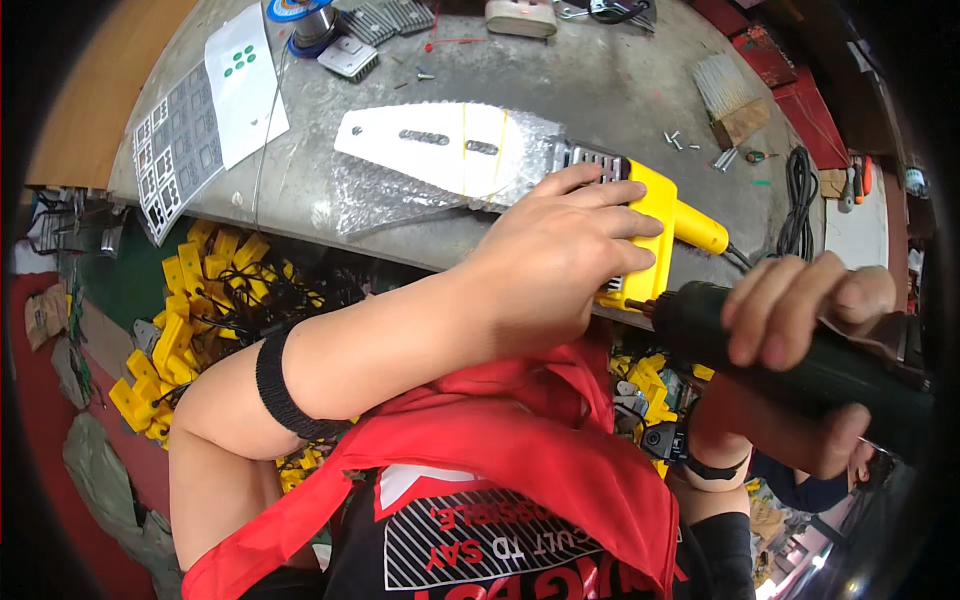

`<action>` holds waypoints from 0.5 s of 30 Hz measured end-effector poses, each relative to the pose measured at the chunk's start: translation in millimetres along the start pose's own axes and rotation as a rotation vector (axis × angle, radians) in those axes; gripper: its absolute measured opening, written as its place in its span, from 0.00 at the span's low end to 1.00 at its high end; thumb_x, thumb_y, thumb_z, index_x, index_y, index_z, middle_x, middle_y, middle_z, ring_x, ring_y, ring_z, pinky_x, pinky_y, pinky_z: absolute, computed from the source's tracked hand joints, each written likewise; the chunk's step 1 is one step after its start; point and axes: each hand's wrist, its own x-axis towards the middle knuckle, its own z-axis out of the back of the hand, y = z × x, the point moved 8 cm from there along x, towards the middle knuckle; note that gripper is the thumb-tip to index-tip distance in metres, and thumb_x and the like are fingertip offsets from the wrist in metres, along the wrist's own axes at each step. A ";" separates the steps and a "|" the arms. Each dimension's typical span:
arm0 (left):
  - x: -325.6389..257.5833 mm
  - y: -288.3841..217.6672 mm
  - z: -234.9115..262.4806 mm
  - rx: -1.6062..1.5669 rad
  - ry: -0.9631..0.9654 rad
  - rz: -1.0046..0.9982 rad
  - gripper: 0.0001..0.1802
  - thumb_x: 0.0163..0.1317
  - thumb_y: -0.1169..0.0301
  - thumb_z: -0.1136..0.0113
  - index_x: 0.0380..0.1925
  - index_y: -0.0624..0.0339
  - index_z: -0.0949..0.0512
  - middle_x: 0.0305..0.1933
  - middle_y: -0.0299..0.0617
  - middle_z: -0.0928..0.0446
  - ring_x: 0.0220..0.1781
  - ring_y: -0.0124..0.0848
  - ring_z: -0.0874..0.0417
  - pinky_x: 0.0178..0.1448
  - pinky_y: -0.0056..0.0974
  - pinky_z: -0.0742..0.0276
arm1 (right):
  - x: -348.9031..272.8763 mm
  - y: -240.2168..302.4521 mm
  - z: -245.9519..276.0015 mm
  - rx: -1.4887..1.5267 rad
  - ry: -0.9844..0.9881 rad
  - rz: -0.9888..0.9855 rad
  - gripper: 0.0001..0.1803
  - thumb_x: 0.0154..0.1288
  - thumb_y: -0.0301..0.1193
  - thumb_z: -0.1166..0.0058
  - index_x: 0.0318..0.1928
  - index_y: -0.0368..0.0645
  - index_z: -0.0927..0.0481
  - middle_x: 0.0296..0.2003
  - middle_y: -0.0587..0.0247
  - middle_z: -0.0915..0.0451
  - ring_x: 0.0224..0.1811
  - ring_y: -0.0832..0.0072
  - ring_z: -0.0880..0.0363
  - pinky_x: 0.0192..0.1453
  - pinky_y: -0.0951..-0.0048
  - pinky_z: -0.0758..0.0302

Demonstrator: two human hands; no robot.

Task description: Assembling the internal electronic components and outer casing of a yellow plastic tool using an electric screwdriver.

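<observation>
A yellow corded tool housing [655,205] lies on the workbench, its stubby yellow handle [703,228] pointing right. From its left side runs a perforated metal part, then a white slotted plate [400,140] in bubble wrap [380,198]. My left hand [560,240] grips the housing from above, fingers laid across its top. In my right hand [800,305] is a dark electric screwdriver [705,318], fingers wrapped round its body. Its tip meets the housing's near edge; the exact contact point is too small to make out.
Loose screws [674,141] and a coiled black cable [797,205] lie on the right of the bench. A solder spool [312,28], metal heat sinks [348,58] and printed sheets [245,85] are at the left. Below the bench sit several yellow housings [175,345] with black cords.
</observation>
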 end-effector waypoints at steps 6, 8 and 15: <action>-0.5 -2.2 1.8 -0.060 -0.108 -0.027 0.20 0.46 0.84 0.50 0.37 0.58 0.18 0.52 0.40 0.22 0.63 0.41 0.30 0.71 0.50 0.43 | 3.4 -13.2 -3.4 0.126 0.242 -0.048 0.28 0.51 0.47 0.38 0.43 0.44 0.35 0.24 0.68 0.31 0.21 0.76 0.31 0.27 0.75 0.33; -0.7 -2.4 2.1 -0.067 -0.113 -0.011 0.19 0.45 0.84 0.50 0.37 0.58 0.18 0.52 0.40 0.22 0.63 0.41 0.29 0.71 0.50 0.43 | 2.8 -14.0 -10.8 0.125 0.263 -0.059 0.28 0.52 0.50 0.39 0.41 0.44 0.35 0.24 0.68 0.31 0.20 0.77 0.31 0.27 0.76 0.34; -1.7 2.8 0.3 -0.029 -0.069 0.022 0.22 0.43 0.85 0.50 0.39 0.55 0.19 0.54 0.39 0.23 0.65 0.42 0.31 0.70 0.52 0.43 | -3.7 -5.2 16.0 -0.015 -0.104 -0.066 0.36 0.55 0.54 0.44 0.54 0.40 0.33 0.25 0.70 0.32 0.23 0.78 0.32 0.31 0.73 0.35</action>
